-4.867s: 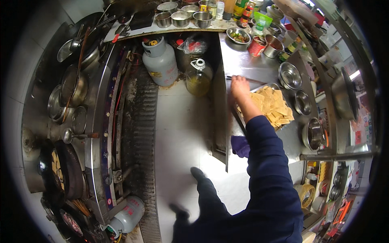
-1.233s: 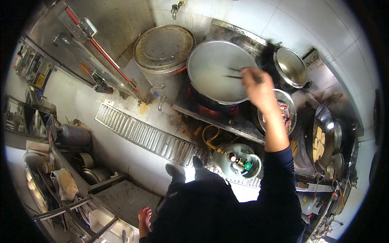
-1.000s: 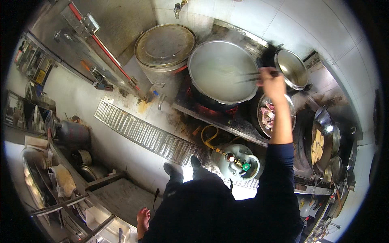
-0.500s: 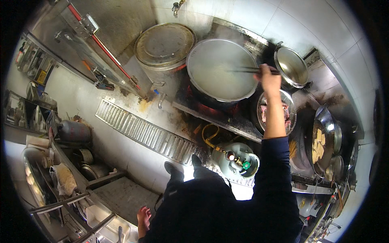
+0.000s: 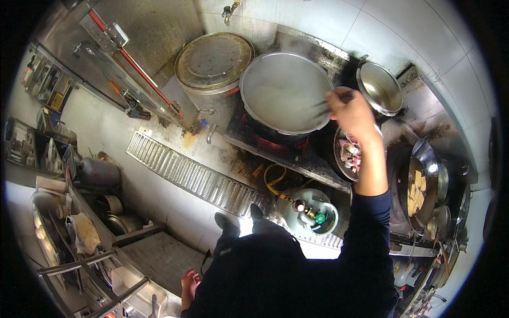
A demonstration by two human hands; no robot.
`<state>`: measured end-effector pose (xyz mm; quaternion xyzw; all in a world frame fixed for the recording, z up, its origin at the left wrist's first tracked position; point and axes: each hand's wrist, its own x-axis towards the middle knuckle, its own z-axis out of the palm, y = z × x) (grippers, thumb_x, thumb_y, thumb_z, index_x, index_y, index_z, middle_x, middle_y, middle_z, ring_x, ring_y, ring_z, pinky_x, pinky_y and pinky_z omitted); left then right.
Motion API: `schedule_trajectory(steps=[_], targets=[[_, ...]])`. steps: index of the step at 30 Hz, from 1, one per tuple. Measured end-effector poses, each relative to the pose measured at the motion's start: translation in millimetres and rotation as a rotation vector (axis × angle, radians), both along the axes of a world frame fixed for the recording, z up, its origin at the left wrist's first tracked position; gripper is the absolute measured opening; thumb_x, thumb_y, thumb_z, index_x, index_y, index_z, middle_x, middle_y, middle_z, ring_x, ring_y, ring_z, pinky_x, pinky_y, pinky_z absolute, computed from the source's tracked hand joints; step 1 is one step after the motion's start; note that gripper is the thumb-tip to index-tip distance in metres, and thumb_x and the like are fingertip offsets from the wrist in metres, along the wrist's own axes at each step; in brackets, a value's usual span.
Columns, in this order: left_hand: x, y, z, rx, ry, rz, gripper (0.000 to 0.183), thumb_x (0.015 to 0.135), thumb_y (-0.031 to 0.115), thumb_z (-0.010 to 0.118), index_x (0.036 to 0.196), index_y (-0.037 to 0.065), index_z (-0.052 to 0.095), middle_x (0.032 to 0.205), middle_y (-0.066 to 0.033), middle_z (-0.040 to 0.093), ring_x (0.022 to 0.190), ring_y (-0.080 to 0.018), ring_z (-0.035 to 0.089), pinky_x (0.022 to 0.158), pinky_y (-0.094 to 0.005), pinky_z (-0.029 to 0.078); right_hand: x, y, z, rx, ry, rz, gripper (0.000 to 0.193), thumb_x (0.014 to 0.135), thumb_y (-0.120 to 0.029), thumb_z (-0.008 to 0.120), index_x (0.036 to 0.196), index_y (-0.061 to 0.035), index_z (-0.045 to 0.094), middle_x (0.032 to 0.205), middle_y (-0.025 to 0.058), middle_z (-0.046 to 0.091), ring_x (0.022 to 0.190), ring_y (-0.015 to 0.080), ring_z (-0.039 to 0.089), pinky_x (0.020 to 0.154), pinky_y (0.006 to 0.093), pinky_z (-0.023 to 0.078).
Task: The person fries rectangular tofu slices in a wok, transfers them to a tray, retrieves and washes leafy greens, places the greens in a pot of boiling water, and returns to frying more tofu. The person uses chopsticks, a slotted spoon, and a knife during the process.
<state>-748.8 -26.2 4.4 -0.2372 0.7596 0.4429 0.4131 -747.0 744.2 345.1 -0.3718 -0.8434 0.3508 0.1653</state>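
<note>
My right hand (image 5: pixel 352 114) is closed around a pair of dark chopsticks (image 5: pixel 321 107) at the right rim of a big round pot (image 5: pixel 245 98). Their tips reach in over the cloudy, steaming liquid (image 5: pixel 283 98), where the steam blurs them. Under my right forearm, partly covered, sits a round metal dish (image 5: pixel 338 159) with pieces of raw-looking meat (image 5: pixel 351 153). My left hand (image 5: pixel 189 282) hangs low beside my body, fingers loosely curled and slightly apart, with nothing seen in it.
A lidded drum (image 5: pixel 214 61) stands left of the pot, a metal pan (image 5: pixel 380 87) to its right. Red flame glows beneath the pot. Further right, a wok (image 5: pixel 428 169) holds yellowish slabs. A gas cylinder (image 5: pixel 307 212) stands by my feet, near a metal floor grate (image 5: pixel 185 169).
My right hand has come back toward me and slightly right, drawing the chopsticks from the pot's middle toward its rim. My forearm uncovers more of the meat's left side. My left hand stays low.
</note>
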Motion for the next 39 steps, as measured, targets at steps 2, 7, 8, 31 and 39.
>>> schedule_trajectory(steps=[2,7,8,31,39], targets=[[6,-1,-5,0.01,0.029,-0.037,0.035,0.086,0.005,0.068,0.119,0.012,0.061,0.087,-0.0051,0.06,0.066,-0.0152,0.053,0.059,-0.0312,0.048,-20,-21,-25,0.212,0.103,0.298,0.024,0.093,-0.018,0.062,0.106,0.0016,0.07,0.099,0.0181,0.073,0.09,0.0292,0.071,0.084,0.0392,0.054],[57,-6,2,0.072,0.124,0.085,0.032,0.088,0.006,0.065,0.119,0.011,0.06,0.087,-0.0051,0.061,0.067,-0.0154,0.053,0.059,-0.032,0.047,-38,22,-49,0.356,0.009,0.034,0.024,0.096,-0.019,0.062,0.108,-0.0008,0.072,0.092,0.0166,0.072,0.084,0.0278,0.069,0.079,0.039,0.052],[76,-6,7,0.088,0.109,0.221,0.03,0.088,0.007,0.064,0.118,0.01,0.06,0.087,-0.0049,0.061,0.067,-0.0154,0.053,0.059,-0.0319,0.047,-35,31,-47,0.248,0.04,-0.046,0.025,0.097,-0.02,0.061,0.108,-0.0006,0.071,0.082,0.0144,0.071,0.071,0.0225,0.066,0.07,0.036,0.051],[412,57,4,0.028,0.286,0.693,0.024,0.092,0.018,0.065,0.112,0.005,0.064,0.084,-0.0013,0.063,0.076,-0.014,0.059,0.072,-0.0293,0.05,-15,-16,-84,0.924,-0.087,0.21,0.064,0.092,-0.049,0.065,0.142,-0.0107,0.052,0.13,0.0218,0.061,0.112,0.0335,0.063,0.097,0.0439,0.051],[796,28,-90,-0.399,-0.132,1.327,0.026,0.088,0.01,0.057,0.112,0.004,0.064,0.078,-0.01,0.065,0.066,-0.0205,0.061,0.057,-0.0367,0.053,57,-264,-64,0.908,0.387,0.525,0.027,0.103,-0.016,0.053,0.114,0.0052,0.065,0.105,0.0257,0.063,0.098,0.0404,0.06,0.084,0.047,0.05]])
